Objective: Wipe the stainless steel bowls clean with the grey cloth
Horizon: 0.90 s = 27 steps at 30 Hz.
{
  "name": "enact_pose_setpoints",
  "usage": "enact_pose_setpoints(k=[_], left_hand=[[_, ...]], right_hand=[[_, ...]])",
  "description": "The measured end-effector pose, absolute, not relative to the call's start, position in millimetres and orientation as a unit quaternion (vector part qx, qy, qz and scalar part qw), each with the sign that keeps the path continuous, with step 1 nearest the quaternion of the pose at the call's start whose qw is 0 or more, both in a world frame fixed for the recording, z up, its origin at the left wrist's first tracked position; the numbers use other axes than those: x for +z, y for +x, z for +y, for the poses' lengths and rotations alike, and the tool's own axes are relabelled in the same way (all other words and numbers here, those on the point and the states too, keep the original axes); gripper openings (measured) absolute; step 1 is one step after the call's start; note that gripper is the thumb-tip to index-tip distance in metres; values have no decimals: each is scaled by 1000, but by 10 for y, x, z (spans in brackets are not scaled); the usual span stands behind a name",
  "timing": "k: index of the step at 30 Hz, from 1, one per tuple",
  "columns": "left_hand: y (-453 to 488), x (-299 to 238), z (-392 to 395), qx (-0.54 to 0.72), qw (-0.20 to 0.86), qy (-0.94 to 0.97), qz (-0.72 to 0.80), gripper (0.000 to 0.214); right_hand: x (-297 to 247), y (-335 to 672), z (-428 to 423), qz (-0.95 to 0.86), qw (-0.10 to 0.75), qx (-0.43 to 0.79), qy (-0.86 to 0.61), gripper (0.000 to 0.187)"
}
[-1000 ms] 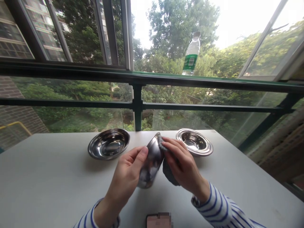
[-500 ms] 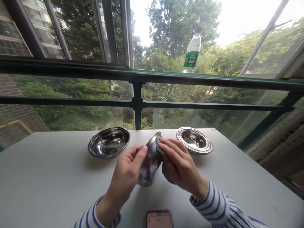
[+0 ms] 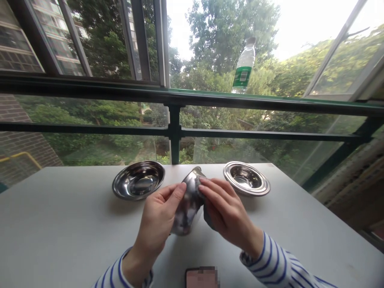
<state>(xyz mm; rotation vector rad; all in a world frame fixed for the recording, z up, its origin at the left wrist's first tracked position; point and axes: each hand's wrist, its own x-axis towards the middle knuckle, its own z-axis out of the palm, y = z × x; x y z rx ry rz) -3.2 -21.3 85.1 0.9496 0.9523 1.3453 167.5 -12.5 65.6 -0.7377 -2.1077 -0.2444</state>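
A shiny steel bowl (image 3: 186, 208) is tilted on its side above the middle of the table, its rim pointing up and away. My left hand (image 3: 160, 212) pinches its left edge, thumb on the near face. On the opposite side, my right hand (image 3: 226, 206) presses a dark grey cloth (image 3: 210, 219) against the metal near the rim. Most of the cloth is hidden under those fingers. Behind my left hand stands a wide steel bowl (image 3: 141, 182); behind my right hand are wide-rimmed steel bowls (image 3: 246, 180) that look nested.
The white table (image 3: 75, 228) ends at a dark green railing (image 3: 174, 132) with glass behind. On the rail stands a plastic bottle (image 3: 242, 74) with a green label. A phone (image 3: 201, 278) lies at the near edge, partly out of view.
My right hand and the cloth have shifted slightly left along the bowl. My left hand keeps its hold, and the bowl has moved very little.
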Motion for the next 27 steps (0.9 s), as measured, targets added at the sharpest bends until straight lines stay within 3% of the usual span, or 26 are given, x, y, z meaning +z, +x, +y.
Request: enact_pose_setpoints(k=[4,10,16,23,27], left_hand=[[-35,862,-218,574,593,397,402,28],[-34,858,-221,577,566,422,409,25],[-74,847,-240,545,569,464,405,27],[-56,884,-254,534,564,471,418,26],[-58,879,-246,544,565,463,414,24]], right_hand=[[666,1625,-195,-877,387,-156,-236,44],[658,1693,-108,-832,450,-94,-309,42],[729,1647,-240,-870,399,-158,-243,42],[732,1738,-76,-785,503,-20,-361,35],[741,1641,-226,-841,441,-99,-297,40]])
